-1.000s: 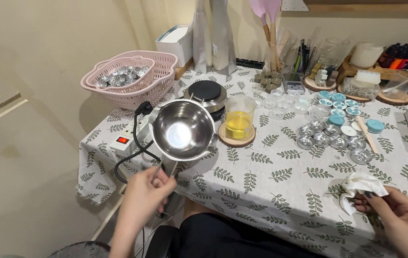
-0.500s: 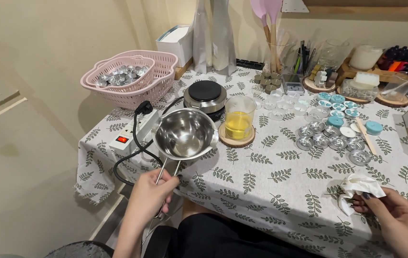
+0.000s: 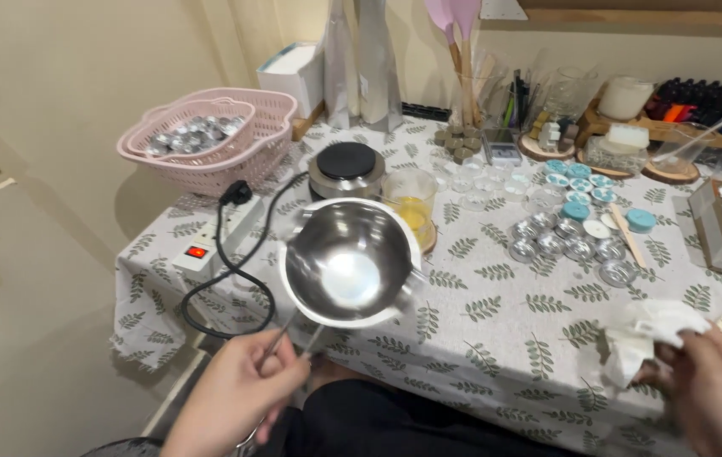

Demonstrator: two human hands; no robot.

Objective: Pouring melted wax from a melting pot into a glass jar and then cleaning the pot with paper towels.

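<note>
Tablecloth (image 3: 496,330), leaf print, spreads ahead of both hands.
Basket (image 3: 208,144), pink, holds metal cups; far fwd-left of left hand.
Pot (image 3: 351,262), steel melting type, empty, held in air just fwd-right of left hand (image 3: 238,393). Left hand clamped on wire handle (image 3: 293,332). Long axis runs handle-to-bowl, pointing away from person, slightly right; bowl mouth tipped toward camera. Left hand much nearer pot than right.
Hotplate (image 3: 345,167), small, black top, beyond pot.
Beaker (image 3: 410,203), yellow liquid, partly hidden behind pot rim.
Tissue (image 3: 648,334), white, crumpled, gripped in right hand (image 3: 712,398). Hands well apart.
Tealight cups (image 3: 568,245), fwd of right hand.
</note>
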